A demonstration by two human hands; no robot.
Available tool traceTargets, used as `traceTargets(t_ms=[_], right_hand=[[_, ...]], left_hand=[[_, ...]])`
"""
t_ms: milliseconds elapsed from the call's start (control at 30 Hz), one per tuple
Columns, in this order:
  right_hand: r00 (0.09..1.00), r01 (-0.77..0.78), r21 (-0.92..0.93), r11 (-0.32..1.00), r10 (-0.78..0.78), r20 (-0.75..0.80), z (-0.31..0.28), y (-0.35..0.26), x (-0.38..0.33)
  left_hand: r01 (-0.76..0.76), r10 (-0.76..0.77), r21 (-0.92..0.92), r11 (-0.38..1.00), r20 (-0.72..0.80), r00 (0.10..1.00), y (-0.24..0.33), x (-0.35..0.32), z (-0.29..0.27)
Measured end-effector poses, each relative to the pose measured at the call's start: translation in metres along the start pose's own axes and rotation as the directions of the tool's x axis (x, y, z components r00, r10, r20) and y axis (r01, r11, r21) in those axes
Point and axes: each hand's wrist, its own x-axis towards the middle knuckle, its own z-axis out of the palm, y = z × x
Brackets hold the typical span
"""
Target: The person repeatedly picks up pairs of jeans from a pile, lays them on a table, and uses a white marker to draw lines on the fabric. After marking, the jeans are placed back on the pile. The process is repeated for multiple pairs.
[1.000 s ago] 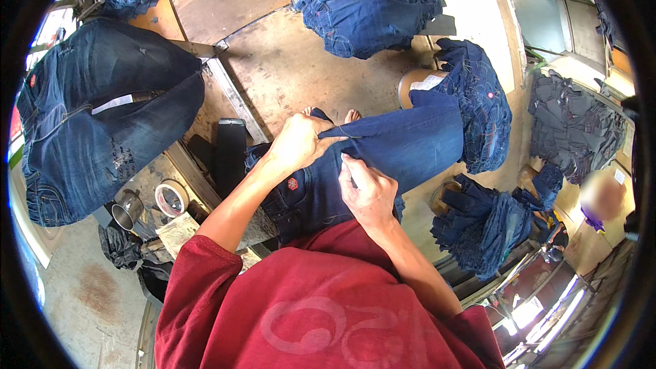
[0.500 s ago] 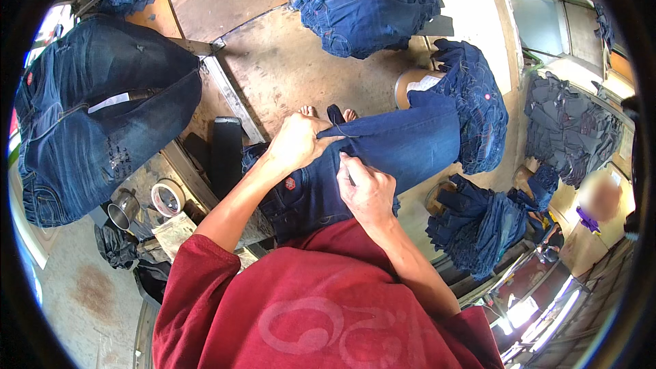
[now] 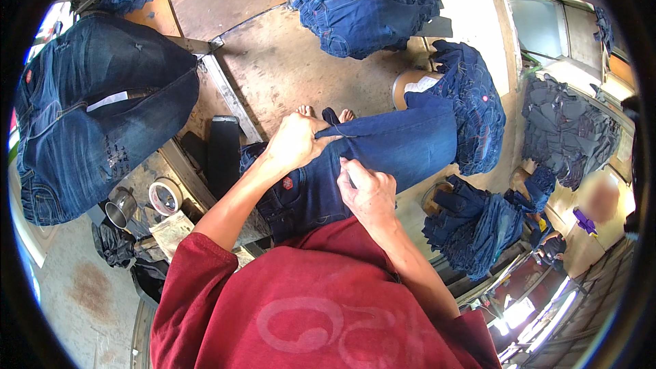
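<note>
A pair of dark blue jeans lies in front of me, one leg stretched out to the right and the waist end, with a red patch, near my left forearm. My left hand is closed on the denim at the upper edge of the jeans. Just right of it and nearer my body, my right hand rests on the leg, fingers curled in a pinch. Something small and dark shows between those fingers, but its kind is hidden.
Faded dark jeans hang at the left, above a metal mug and a tape roll. Jeans piles stand at the far middle, the right and the near right. Dark grey garments are stacked farther right. A person is partly visible there.
My view has shifted slightly. Both hands keep almost the same place and grip on the jeans.
</note>
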Motion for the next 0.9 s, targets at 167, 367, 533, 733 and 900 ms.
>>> traceTargets(t_ms=[167, 367, 533, 733, 900], right_hand=[[0.982, 0.029, 0.181, 0.983, 0.006, -0.188, 0.003, -0.001, 0.007], [0.997, 0.021, 0.039, 0.999, -0.018, -0.077, -0.001, 0.001, 0.008], [0.991, 0.015, 0.170, 0.985, 0.008, -0.132, -0.002, 0.001, 0.006], [0.990, 0.038, 0.063, 0.997, -0.029, -0.135, 0.004, 0.004, 0.009], [0.994, 0.037, 0.075, 0.996, -0.029, -0.104, -0.001, 0.005, 0.004]], left_hand=[[-0.009, 0.009, -0.016, 1.000, -0.007, 1.000, -0.001, 0.001, 0.001], [0.005, -0.005, -0.015, 1.000, -0.008, 1.000, -0.001, 0.000, 0.002], [0.043, -0.044, 0.060, 0.997, 0.027, 0.999, -0.002, 0.001, 0.003], [0.044, -0.044, 0.012, 0.999, 0.000, 0.999, 0.002, 0.002, 0.002], [0.052, -0.052, 0.009, 0.999, 0.009, 0.999, 0.005, 0.002, -0.001]])
